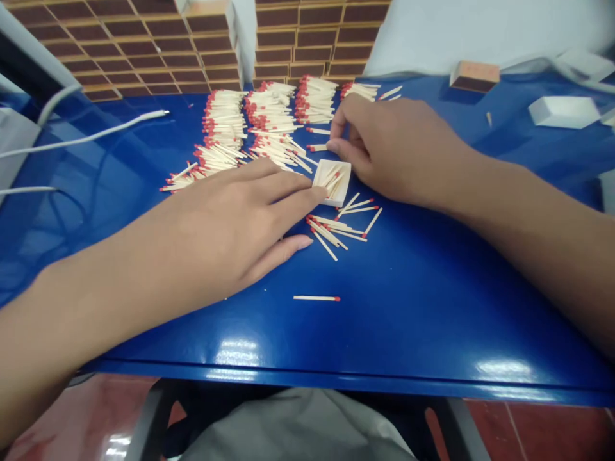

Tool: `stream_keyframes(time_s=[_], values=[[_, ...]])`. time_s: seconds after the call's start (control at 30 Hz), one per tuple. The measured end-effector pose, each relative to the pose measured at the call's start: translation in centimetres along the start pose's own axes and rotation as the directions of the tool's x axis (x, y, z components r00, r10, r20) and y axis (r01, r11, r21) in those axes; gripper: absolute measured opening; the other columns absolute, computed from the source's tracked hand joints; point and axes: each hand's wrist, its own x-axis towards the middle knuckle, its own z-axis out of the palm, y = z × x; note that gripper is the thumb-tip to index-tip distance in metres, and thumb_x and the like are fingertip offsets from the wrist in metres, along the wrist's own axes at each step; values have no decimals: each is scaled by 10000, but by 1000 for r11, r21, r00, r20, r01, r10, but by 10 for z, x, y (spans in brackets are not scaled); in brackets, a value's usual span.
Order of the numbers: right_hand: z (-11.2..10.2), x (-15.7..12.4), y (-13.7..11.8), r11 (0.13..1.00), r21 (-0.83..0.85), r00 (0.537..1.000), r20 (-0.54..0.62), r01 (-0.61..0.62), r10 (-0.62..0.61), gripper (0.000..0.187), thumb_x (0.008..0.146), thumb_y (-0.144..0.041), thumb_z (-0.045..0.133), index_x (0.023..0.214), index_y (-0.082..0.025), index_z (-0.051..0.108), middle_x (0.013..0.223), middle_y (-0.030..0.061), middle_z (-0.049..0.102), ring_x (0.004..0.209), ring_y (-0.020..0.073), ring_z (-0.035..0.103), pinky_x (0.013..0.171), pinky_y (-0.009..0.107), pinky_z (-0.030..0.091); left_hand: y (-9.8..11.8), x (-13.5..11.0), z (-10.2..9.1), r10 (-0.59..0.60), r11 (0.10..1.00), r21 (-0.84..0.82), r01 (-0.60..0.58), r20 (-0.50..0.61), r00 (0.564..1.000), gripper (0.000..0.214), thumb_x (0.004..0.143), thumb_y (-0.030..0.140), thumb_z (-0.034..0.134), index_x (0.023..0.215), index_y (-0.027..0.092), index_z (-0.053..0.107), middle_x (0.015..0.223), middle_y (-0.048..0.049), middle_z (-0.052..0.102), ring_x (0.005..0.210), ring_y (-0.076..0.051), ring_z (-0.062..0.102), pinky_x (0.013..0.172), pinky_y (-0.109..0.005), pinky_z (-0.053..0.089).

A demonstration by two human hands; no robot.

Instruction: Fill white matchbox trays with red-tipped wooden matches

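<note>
A small white matchbox tray [343, 198] sits on the blue table with several red-tipped matches inside it. My left hand [240, 221] lies palm down with fingers stretched out, its fingertips touching the left side and near corner of the tray. Thumb and fingers of my right hand [384, 144] are pinched together just behind the tray, at the plain end of a match [318, 148]. Loose matches [336, 229] are scattered in front of the tray. One single match [316, 298] lies closer to the table's front edge. Rows of piled matches [273, 115] stand behind my hands.
Stacked matchboxes [139, 48] form a wall at the back left, with another stack [314, 38] beside it. At the right are a lone matchbox [475, 77] and a white tray [563, 112]. White cables [110, 130] cross the left side of the table [408, 307].
</note>
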Motion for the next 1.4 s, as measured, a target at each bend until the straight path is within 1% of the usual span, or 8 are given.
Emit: stream_keyframes(time_s=[0.13, 0.23, 0.37, 0.73, 0.93, 1.1, 1.23, 1.4], values=[[-1, 0, -1, 999, 32, 1000, 21, -4, 3, 284, 1006, -375, 425, 1206, -229, 565, 1074, 120, 736, 899, 315, 642, 695, 367, 325, 5, -1, -2, -25, 999, -38, 25, 14, 1000, 451, 1048, 403, 441, 1446, 230, 564, 1399, -89, 634, 1313, -344, 597, 1170, -562, 464], [-2, -1, -2, 999, 45, 1000, 22, -23, 22, 246, 1003, -361, 450, 1184, -233, 558, 1040, 118, 730, 892, 312, 640, 688, 364, 309, 7, -2, -3, -48, 994, -93, 50, 22, 999, 430, 1038, 393, 460, 1425, 248, 580, 1384, -70, 645, 1340, -346, 585, 1187, -577, 450], [-1, -1, -2, 999, 26, 1000, 11, -24, 23, 232, 1011, -385, 453, 1173, -252, 554, 1016, 104, 723, 877, 310, 644, 699, 378, 323, 7, -3, -3, -64, 991, -114, 66, 21, 998, 408, 1031, 394, 475, 1403, 275, 593, 1386, -47, 646, 1359, -338, 578, 1201, -582, 445], [5, 0, 2, 999, -21, 999, -22, -32, 32, 244, 1011, -403, 455, 1181, -262, 561, 1015, 79, 733, 899, 306, 677, 710, 379, 376, 5, -6, 0, -71, 992, -107, 73, 27, 997, 419, 1048, 406, 450, 1449, 330, 547, 1417, -22, 625, 1380, -314, 569, 1214, -571, 443], [4, 1, 2, 999, -15, 999, -8, -35, 34, 243, 1010, -433, 436, 1179, -296, 545, 1041, 82, 735, 878, 295, 652, 731, 390, 389, 6, -6, 0, -84, 983, -162, 87, 25, 996, 427, 1047, 420, 461, 1452, 318, 548, 1427, -24, 619, 1403, -328, 551, 1226, -570, 429], [2, 0, 2, 1000, 11, 1000, 0, 1, -1, 296, 1011, -433, 433, 1205, -252, 564, 1063, 125, 736, 908, 337, 662, 729, 412, 373, 6, -8, 0, -93, 974, -204, 94, 16, 996, 428, 1036, 419, 499, 1442, 297, 565, 1430, -30, 617, 1421, -339, 536, 1234, -584, 418], [3, 0, 2, 1000, 22, 1000, 3, -9, 9, 311, 1011, -442, 427, 1221, -262, 568, 1080, 127, 738, 958, 342, 674, 756, 425, 390, 6, -9, 0, -103, 968, -228, 104, 20, 995, 420, 1043, 426, 486, 1441, 314, 564, 1426, -11, 613, 1438, -331, 522, 1236, -583, 417], [4, 0, 2, 1000, 16, 1000, 12, -9, 9, 355, 1017, -488, 402, 1236, -262, 565, 1094, 136, 732, 987, 357, 673, 755, 437, 381, 9, -5, -2, -132, 954, -268, 136, 33, 991, 405, 1035, 428, 489, 1395, 286, 608, 1396, -32, 633, 1406, -338, 551, 1219, -589, 431]])
